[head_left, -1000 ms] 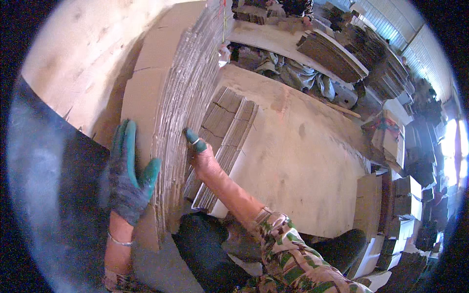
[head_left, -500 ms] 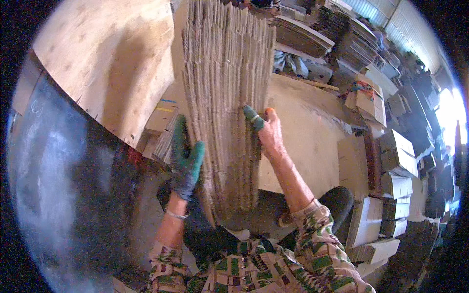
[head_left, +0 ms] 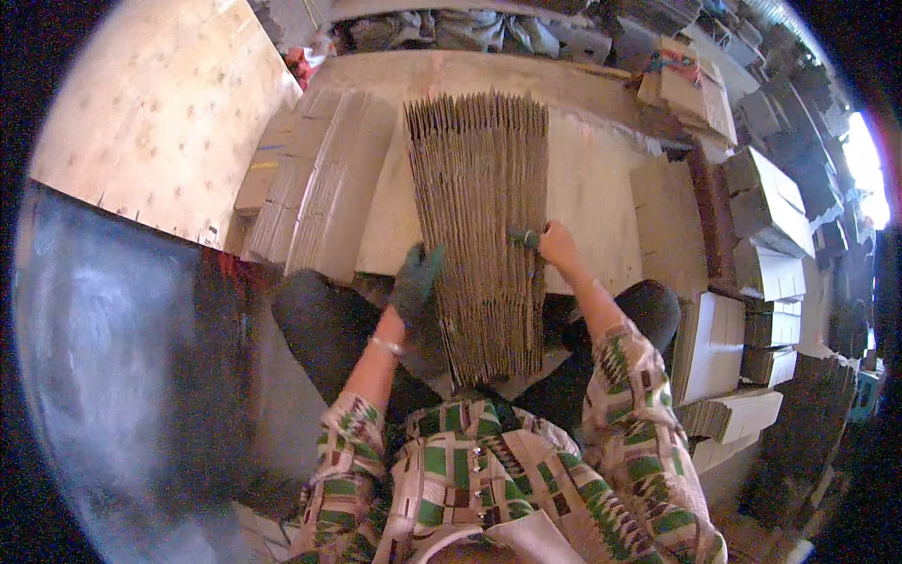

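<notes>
A thick bundle of flattened cardboard sheets (head_left: 479,216) stands on edge between my knees, its many brown edges facing up and fanning slightly wider at the far end. My left hand (head_left: 415,282), in a dark green glove, presses along the bundle's left side with its fingers partly hidden. On the opposite side, my right hand (head_left: 552,244) grips the edge. Its thumb wears a green cover and lies over the sheet edges, while the other fingers are curled and partly out of sight. The near end of the bundle reaches close to my body.
A pale board (head_left: 592,202) lies under the bundle. Another cardboard stack (head_left: 324,179) leans left of it, beside a plywood panel (head_left: 160,122). Folded cardboard piles (head_left: 766,197) line the right side. A dark, shiny surface (head_left: 103,348) is at the lower left.
The view has shifted, and the bundle now sits lower and straighter between my knees. My left hand has closed in against its side; the cardboard stack on the left has come into fuller view.
</notes>
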A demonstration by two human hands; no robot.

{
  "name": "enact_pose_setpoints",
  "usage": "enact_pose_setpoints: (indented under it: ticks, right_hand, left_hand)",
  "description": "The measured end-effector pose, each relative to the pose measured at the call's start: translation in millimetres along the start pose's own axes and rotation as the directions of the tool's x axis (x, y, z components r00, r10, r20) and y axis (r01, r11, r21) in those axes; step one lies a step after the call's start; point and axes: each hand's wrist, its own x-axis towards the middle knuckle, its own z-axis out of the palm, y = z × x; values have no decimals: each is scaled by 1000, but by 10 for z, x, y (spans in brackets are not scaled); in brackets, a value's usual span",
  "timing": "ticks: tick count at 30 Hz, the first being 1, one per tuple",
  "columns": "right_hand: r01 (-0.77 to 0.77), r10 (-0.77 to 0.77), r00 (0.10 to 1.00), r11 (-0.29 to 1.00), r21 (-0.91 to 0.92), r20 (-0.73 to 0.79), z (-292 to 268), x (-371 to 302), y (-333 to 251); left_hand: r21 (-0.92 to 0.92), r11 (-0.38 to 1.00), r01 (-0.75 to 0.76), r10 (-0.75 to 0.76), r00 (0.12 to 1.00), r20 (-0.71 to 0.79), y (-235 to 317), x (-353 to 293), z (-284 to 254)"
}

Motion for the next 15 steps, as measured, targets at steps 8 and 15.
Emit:
enact_pose_setpoints:
  ticks: [8, 15]
  right_hand:
    - [205, -236, 971, 795, 571, -19, 32, 36, 3]
    - [124, -196, 949, 953, 278, 247, -187, -28, -151]
  left_hand:
    - [-116, 910, 399, -413, 900, -138, -149, 635, -324]
    - [-51, 921, 385, -389, 912, -129, 470, 572, -53]
